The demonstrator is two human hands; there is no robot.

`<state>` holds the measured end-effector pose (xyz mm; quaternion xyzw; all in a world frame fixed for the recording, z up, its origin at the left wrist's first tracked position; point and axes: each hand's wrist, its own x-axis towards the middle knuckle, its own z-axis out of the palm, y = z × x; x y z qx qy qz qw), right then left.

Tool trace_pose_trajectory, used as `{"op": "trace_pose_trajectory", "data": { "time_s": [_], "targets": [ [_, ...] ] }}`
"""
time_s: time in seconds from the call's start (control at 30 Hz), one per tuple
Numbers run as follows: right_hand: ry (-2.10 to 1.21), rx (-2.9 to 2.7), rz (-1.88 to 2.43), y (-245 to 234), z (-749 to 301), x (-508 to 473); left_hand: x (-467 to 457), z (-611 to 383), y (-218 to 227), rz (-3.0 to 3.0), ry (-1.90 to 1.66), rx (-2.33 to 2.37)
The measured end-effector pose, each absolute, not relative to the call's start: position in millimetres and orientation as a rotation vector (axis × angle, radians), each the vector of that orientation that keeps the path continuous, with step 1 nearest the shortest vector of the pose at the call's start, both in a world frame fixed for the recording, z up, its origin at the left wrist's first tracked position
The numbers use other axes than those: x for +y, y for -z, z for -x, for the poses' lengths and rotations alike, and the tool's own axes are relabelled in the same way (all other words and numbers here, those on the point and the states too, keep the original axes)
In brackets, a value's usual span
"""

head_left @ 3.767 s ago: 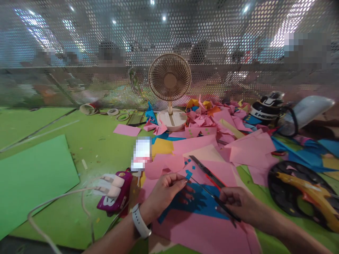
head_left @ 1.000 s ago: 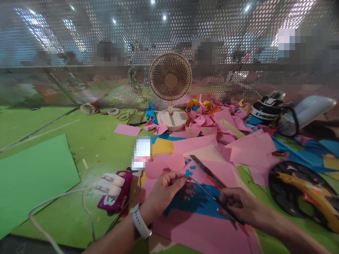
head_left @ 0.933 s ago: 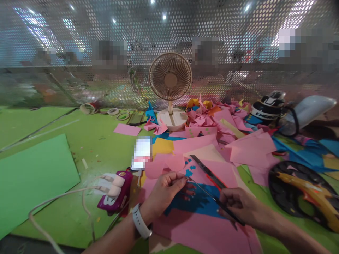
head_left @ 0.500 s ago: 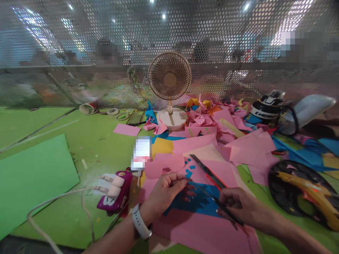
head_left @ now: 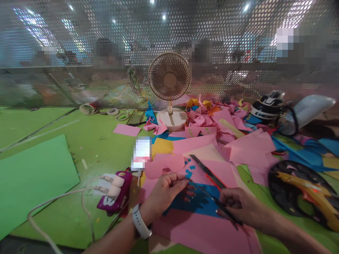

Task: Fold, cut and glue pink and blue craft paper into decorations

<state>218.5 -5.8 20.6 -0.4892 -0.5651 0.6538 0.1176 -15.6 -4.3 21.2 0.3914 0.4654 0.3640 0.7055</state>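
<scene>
My left hand (head_left: 171, 188), with a white watch on its wrist, is closed in a pinch above a blue paper sheet (head_left: 203, 204). What lies between its fingertips is too small to make out. In my right hand (head_left: 235, 204) are dark tweezers (head_left: 212, 197), whose thin metal tip reaches the left fingertips. Just beyond the fingertips, several tiny blue paper pieces (head_left: 188, 173) lie on pink paper (head_left: 212, 229). A black and red cutter knife (head_left: 208, 171) rests slantwise on the paper, its lower end close to my right hand.
A small fan (head_left: 169, 81) stands at the back, beside a heap of folded pink paper (head_left: 201, 118). On the left are a phone (head_left: 141, 153), a purple charger block (head_left: 116, 194) with cables, and green card (head_left: 37, 180). To the right lies a black tray (head_left: 280, 173) with a yellow tool (head_left: 312, 190).
</scene>
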Motion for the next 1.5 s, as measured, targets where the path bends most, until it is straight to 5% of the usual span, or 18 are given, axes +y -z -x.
{"op": "trace_pose_trajectory", "data": {
  "time_s": [1.5],
  "targets": [
    [-1.894,-1.661,1.402,-22.2,-217.4,-5.3,-6.3,16.9,-17.4,-0.786,-0.870,0.986]
  ]
}}
